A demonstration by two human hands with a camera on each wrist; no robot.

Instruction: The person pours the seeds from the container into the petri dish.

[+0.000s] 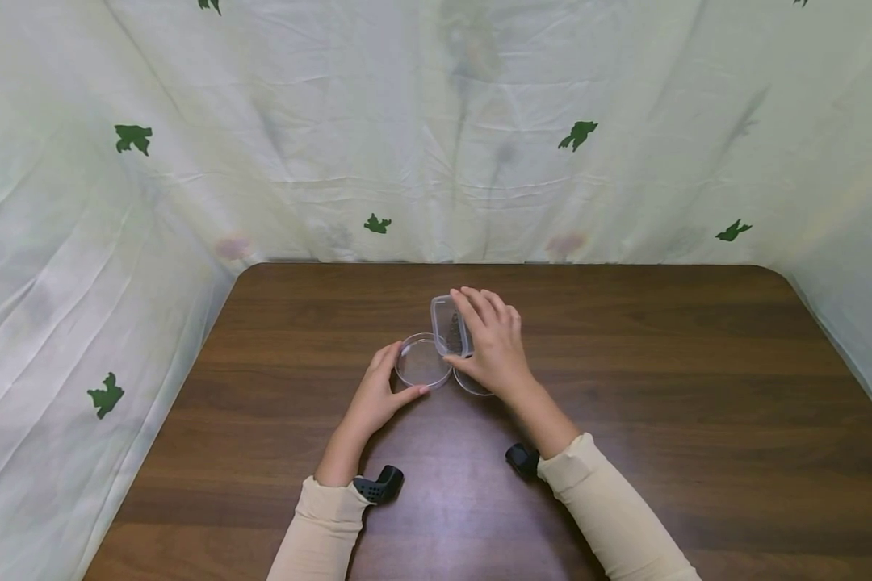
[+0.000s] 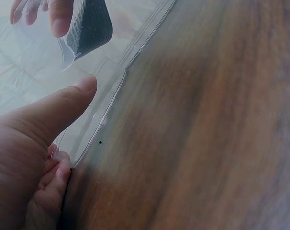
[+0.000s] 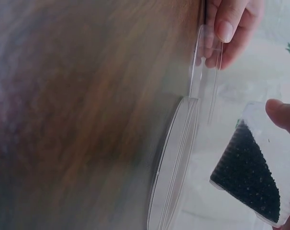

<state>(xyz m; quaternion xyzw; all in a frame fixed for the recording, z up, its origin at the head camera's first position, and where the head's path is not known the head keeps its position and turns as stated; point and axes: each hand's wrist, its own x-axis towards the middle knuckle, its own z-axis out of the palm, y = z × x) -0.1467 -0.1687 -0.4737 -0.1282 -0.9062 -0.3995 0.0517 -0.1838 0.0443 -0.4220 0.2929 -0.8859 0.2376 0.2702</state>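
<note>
On the table, my left hand (image 1: pixel 374 395) holds a clear round petri dish (image 1: pixel 423 363), thumb at its near rim and fingers round its far left side. My right hand (image 1: pixel 496 343) grips a clear plastic tub (image 1: pixel 442 313) above the table, tilted toward the dish. Black granules (image 3: pixel 248 175) lie heaped along one side inside the tub, as the right wrist view shows. Beneath the right hand is a second clear round dish (image 3: pixel 171 167), at the right edge of the first and partly hidden by the hand in the head view.
The brown wooden table (image 1: pixel 661 387) stretches out on both sides. Behind it hangs a pale curtain (image 1: pixel 378 121) with green leaf-like shapes. Each wrist wears a black camera (image 1: pixel 380 485) just by the sleeve.
</note>
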